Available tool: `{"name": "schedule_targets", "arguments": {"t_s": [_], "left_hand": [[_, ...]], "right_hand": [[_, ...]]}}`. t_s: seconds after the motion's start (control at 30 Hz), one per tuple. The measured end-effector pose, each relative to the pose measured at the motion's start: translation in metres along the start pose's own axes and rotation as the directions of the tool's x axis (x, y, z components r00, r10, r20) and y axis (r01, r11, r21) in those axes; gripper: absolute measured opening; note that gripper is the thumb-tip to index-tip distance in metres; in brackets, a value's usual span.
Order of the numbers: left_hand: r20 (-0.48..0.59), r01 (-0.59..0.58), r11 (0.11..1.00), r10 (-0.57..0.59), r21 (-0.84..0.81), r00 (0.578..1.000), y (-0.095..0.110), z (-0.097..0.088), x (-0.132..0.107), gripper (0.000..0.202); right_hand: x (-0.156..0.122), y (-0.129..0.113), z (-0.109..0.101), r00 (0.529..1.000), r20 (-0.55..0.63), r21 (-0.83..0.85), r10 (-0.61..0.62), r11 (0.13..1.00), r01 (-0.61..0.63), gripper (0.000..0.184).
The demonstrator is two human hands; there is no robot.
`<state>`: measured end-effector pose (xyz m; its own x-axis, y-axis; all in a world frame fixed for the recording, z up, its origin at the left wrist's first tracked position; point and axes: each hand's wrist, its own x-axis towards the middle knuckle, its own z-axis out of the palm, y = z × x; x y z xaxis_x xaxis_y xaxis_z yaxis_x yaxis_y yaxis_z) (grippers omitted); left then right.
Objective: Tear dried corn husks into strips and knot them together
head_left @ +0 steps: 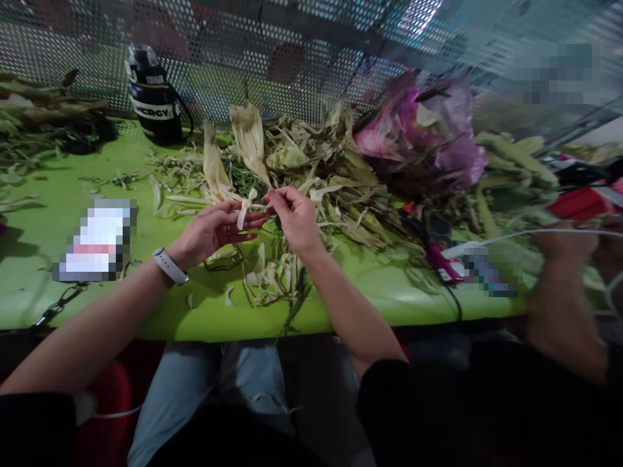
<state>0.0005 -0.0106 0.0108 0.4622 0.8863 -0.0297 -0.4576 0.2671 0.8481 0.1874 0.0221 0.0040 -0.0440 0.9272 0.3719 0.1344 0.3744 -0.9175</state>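
Note:
My left hand (211, 232) has a white watch band on its wrist. Its fingers stretch to the right, and a pale, knotted corn husk strip (246, 207) is held at them. From the other side my right hand (296, 217) pinches the strip's right end between thumb and fingertips. Right behind the hands stand two dry corn husks (249, 133), with a pile of green shreds (246, 180) beside them. Pale husk scraps (272, 275) lie on the green table (195, 318) below my hands.
A black bottle (154, 107) stands at the back left, and a phone (96, 240) lies at left. More husks (350, 214) and a pink plastic bag (423, 139) are at right, near a white cable (525, 232). Another person's arm (562, 292) rests at far right.

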Motion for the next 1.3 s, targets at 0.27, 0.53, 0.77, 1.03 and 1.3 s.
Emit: {"name": "schedule_targets", "arguments": {"t_s": [0.27, 0.53, 0.77, 1.03, 1.3], "left_hand": [[-0.14, -0.007, 0.97, 0.043, 0.245, 0.989, -0.005, -0.001, 0.003, 0.025], [-0.15, 0.008, 0.957, 0.037, 0.289, 0.988, -0.002, -0.006, 0.005, 0.024], [-0.087, 0.035, 0.945, -0.006, 0.324, 0.996, -0.001, -0.01, 0.005, 0.025], [-0.143, -0.046, 0.985, 0.07, 0.167, 0.987, -0.002, -0.011, 0.007, 0.021], [-0.169, -0.01, 0.991, 0.033, 0.133, 0.985, -0.001, -0.011, 0.006, 0.021]], "right_hand": [[-0.002, 0.002, 0.004, 0.998, -0.047, 0.03, -0.041, 0.999, 0.042, 0.033], [0.003, 0.009, 0.006, 0.995, -0.094, 0.182, 0.039, 0.983, -0.022, 0.034], [0.004, 0.008, 0.004, 0.988, -0.129, 0.242, 0.087, 0.969, -0.054, 0.026], [0.007, 0.014, 0.003, 0.986, -0.124, 0.258, 0.114, 0.963, -0.079, 0.025], [0.013, 0.026, -0.001, 0.982, -0.116, 0.191, 0.148, 0.974, -0.124, 0.027]]}}
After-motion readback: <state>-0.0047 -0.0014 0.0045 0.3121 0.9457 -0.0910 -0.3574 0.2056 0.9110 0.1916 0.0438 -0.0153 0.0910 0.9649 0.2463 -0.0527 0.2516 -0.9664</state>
